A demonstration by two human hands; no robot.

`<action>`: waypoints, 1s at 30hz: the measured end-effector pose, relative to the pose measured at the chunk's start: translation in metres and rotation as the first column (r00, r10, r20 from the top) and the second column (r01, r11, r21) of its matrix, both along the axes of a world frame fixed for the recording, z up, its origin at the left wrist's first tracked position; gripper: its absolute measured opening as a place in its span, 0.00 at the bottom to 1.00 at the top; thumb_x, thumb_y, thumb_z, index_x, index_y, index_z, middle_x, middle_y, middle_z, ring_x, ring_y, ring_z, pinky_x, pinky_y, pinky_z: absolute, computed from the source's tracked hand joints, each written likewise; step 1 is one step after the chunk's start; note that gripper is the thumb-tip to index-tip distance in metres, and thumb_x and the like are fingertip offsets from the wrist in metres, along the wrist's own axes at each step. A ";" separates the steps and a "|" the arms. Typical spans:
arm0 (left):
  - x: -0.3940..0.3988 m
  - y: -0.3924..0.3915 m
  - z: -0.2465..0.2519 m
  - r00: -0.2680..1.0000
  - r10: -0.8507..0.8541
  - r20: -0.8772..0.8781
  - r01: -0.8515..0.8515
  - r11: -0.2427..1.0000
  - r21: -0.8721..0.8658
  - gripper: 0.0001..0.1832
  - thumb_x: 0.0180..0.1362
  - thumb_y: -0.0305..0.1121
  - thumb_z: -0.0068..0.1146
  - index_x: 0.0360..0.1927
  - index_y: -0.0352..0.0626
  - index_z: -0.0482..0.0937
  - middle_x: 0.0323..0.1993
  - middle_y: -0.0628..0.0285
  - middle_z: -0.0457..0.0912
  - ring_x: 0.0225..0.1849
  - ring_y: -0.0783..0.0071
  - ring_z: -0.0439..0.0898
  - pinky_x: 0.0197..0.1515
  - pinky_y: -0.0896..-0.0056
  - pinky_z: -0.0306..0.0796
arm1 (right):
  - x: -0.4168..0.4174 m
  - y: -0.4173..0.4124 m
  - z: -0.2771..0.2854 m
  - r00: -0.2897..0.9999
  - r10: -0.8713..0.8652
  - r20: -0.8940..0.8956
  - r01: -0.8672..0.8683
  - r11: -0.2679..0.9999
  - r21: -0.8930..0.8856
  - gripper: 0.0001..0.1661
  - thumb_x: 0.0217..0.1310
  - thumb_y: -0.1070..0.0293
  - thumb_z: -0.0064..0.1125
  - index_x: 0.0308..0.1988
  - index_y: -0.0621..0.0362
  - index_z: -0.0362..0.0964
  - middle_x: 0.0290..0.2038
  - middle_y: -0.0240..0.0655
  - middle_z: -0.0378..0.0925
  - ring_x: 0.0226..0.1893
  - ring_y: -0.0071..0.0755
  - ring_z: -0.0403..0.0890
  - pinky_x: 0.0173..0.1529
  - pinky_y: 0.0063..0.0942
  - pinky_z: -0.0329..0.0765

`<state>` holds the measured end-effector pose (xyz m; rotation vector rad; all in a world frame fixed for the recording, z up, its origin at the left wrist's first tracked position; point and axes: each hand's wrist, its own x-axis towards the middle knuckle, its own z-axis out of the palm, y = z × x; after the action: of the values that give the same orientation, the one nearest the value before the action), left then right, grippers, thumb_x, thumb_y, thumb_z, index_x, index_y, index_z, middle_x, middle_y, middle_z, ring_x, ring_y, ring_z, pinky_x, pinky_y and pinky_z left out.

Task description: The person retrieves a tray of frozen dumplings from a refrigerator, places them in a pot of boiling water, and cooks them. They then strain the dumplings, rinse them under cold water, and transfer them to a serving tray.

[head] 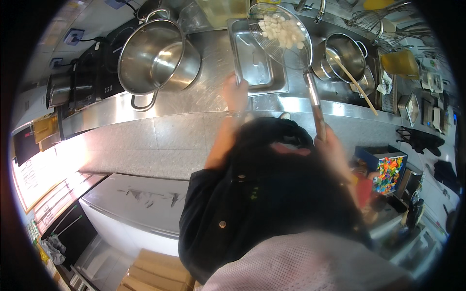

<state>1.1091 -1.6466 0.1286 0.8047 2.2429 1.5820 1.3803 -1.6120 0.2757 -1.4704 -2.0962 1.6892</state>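
Note:
My right hand [329, 145] is closed on the wooden handle of a wire skimmer [312, 91]. White, rounded food pieces [280, 31] lie in its basket, over the far part of a rectangular stainless steel pan [260, 89]. My left hand [236, 92] grips the near left rim of that pan, which rests on the steel counter. The inside of the pan looks wet and shiny. The skimmer hides part of the pan's far right side.
A large steel pot [154, 58] stands on the left. On the right, a smaller pot [346, 54] has a wooden stick [355, 82] leaning out of it. Whisks [367, 20] and faucets [320, 12] are at the back. Another person [364, 189] is at the lower right.

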 end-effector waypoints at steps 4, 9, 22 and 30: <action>0.013 0.016 0.002 0.998 -0.059 -0.008 0.059 0.998 0.006 0.11 0.43 0.28 0.49 0.31 0.35 0.74 0.34 0.50 0.75 0.35 0.58 0.73 0.39 0.66 0.66 | -0.002 -0.001 -0.016 0.986 0.048 0.160 -0.080 0.977 0.200 0.31 0.50 0.76 0.48 0.56 0.58 0.50 0.26 0.47 0.70 0.28 0.39 0.75 0.33 0.30 0.70; 0.024 0.030 0.013 0.999 -0.052 0.013 0.051 0.995 0.087 0.13 0.43 0.27 0.49 0.34 0.35 0.75 0.37 0.49 0.74 0.40 0.56 0.73 0.43 0.64 0.66 | -0.001 -0.008 -0.030 0.995 0.025 0.095 -0.053 0.950 0.306 0.33 0.48 0.79 0.47 0.56 0.58 0.50 0.23 0.48 0.70 0.22 0.46 0.75 0.26 0.30 0.70; 0.029 0.051 0.014 0.997 -0.070 0.020 0.068 0.993 0.102 0.09 0.42 0.27 0.49 0.28 0.32 0.73 0.36 0.48 0.73 0.38 0.54 0.72 0.42 0.64 0.66 | 0.014 -0.006 -0.061 0.994 0.038 0.102 -0.090 0.815 0.573 0.40 0.41 0.83 0.48 0.58 0.62 0.47 0.20 0.42 0.69 0.17 0.36 0.72 0.23 0.28 0.70; 0.030 0.055 0.014 0.995 -0.084 -0.051 0.090 0.987 0.131 0.11 0.42 0.28 0.50 0.30 0.32 0.73 0.36 0.48 0.73 0.36 0.54 0.72 0.41 0.64 0.66 | 0.016 -0.005 -0.064 0.992 -0.020 0.128 -0.056 0.825 0.562 0.43 0.39 0.85 0.47 0.59 0.62 0.46 0.26 0.48 0.71 0.21 0.44 0.75 0.26 0.31 0.73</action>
<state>1.1389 -1.5917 0.1422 0.9691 2.1186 1.7030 1.3965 -1.6174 0.2121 -1.3808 -2.3868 0.8495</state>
